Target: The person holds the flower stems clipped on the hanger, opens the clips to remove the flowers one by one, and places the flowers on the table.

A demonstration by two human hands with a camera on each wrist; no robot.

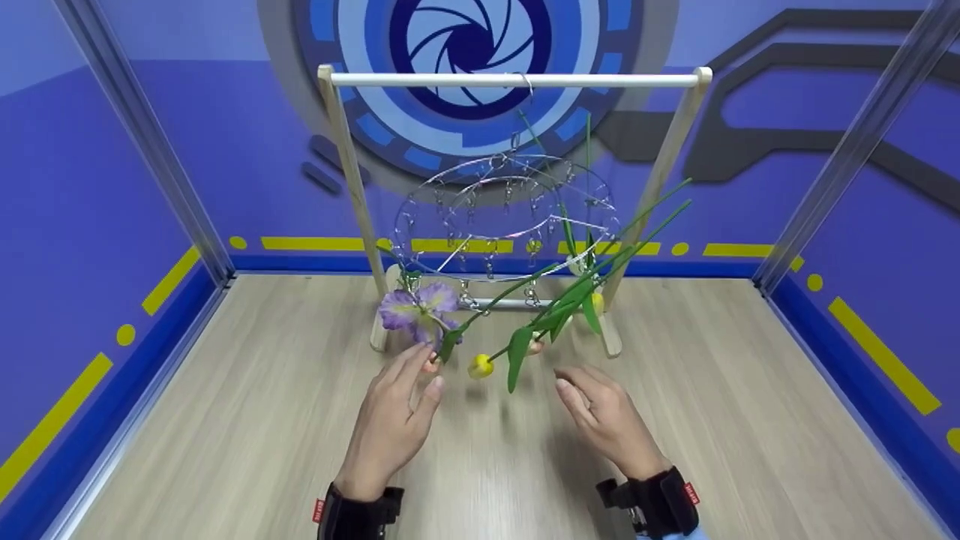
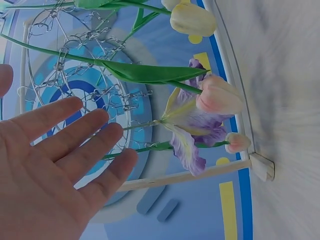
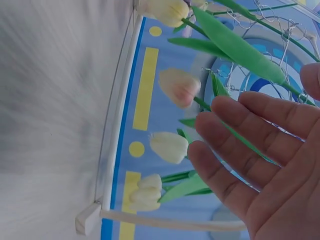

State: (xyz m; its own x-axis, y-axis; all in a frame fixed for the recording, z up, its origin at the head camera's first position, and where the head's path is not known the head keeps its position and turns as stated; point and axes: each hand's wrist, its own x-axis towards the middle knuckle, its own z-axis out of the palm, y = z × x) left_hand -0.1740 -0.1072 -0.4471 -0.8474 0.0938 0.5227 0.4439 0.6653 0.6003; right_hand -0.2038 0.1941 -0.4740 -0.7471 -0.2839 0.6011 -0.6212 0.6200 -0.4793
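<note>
A round metal clip hanger (image 1: 491, 279) hangs from a rack bar, with artificial flowers pointing downward in its clips. A purple iris (image 1: 418, 309) hangs on the left; a yellow tulip (image 1: 481, 366) hangs near the middle. My left hand (image 1: 394, 420) is held up with fingers extended, nearest the iris and a pink tulip (image 2: 219, 95); nothing is in its palm. On the other side, my right hand (image 1: 611, 420) has its fingers extended and holds nothing. Pale tulips (image 3: 169, 147) hang beyond its fingertips. Some stems slant up to the right past the hanger.
The wooden rack has a white top bar (image 1: 465, 79), slanted legs (image 1: 349, 165) and feet on the pale wood table (image 1: 480, 480). Blue printed panels (image 1: 187, 150) enclose the back and both sides, with metal posts in the corners.
</note>
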